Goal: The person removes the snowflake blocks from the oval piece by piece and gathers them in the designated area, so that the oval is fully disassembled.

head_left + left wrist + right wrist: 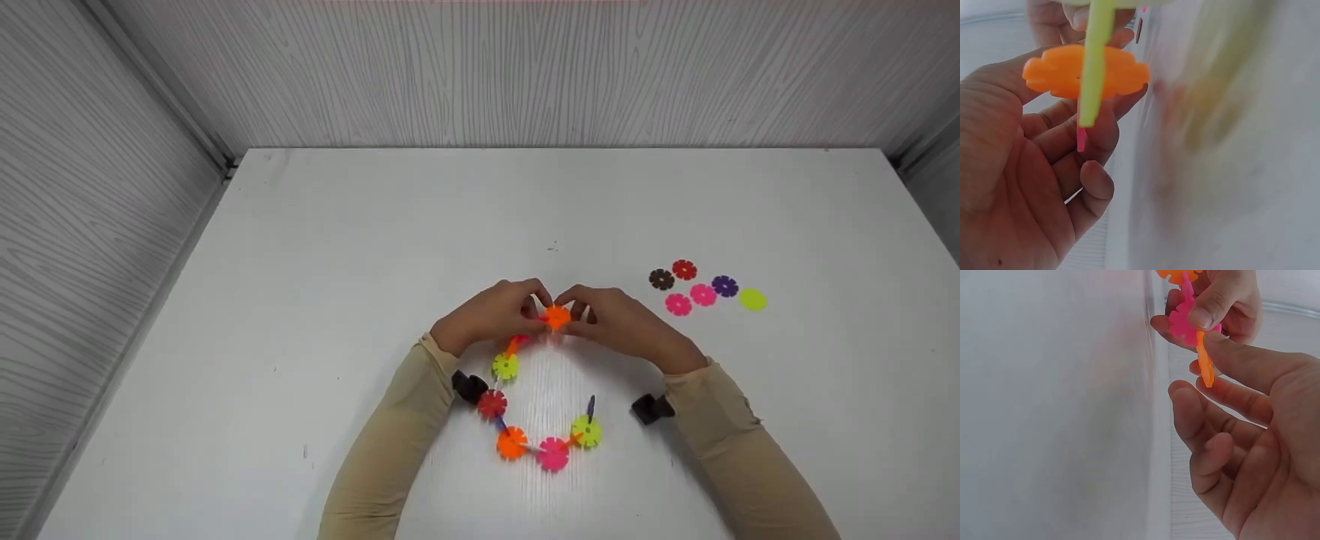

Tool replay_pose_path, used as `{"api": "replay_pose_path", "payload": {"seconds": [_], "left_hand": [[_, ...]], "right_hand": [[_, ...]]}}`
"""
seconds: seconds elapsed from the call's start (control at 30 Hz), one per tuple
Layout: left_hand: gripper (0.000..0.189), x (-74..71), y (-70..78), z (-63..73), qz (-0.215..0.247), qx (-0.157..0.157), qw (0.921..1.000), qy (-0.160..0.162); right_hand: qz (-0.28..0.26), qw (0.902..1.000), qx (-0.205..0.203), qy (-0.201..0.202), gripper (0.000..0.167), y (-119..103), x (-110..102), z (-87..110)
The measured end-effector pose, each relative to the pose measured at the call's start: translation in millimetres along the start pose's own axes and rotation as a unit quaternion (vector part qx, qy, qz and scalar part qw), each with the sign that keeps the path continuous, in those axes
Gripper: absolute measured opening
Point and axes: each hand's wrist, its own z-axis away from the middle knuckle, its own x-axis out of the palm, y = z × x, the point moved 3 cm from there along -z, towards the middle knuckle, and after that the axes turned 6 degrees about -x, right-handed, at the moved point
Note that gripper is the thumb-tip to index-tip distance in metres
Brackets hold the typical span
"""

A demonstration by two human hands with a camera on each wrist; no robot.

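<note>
Both hands meet over the table at a chain of notched plastic discs. My left hand [499, 311] pinches a pink disc [1182, 323] near the chain's upper end, its thumb flat on the face. Thumb and index finger of my right hand [622, 322] pinch an orange disc [556, 317], which meets the pink disc's edge; in the right wrist view this disc stands edge-on. From the left hand the chain curves down through a yellow disc [505, 366], a red disc [492, 405] and others to a purple disc [591, 407]. Another orange disc [1055, 70] shows in the left wrist view.
Loose discs lie on the white table [375, 225] right of the hands: a brown disc [661, 280], a red one, two pink ones, a purple disc [724, 286] and a yellow disc [752, 299]. Wood-grain panels [525, 75] stand behind and beside the table.
</note>
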Motion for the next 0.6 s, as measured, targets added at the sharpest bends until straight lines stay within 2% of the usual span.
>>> {"api": "replay_pose_path", "payload": {"seconds": [0.13, 0.37, 0.6], "left_hand": [[0.032, 0.4, -0.8, 0.1, -0.002, -0.001, 1.0, 0.0], [0.021, 0.3, -1.5, -1.3, -0.018, 0.019, 0.9996, 0.007], [0.015, -0.7, -0.6, -0.4, -0.041, 0.013, 0.9989, 0.015]], "right_hand": [[-0.005, 1.0, -0.001, -0.004, 0.036, 1.0, 1.6, -1.1], [0.002, 0.9999, 0.007, -0.014, 0.038, 1.9, 2.2, -0.5], [0.015, 0.9995, 0.022, -0.015, 0.034, 4.2, 1.8, 0.2]]}}
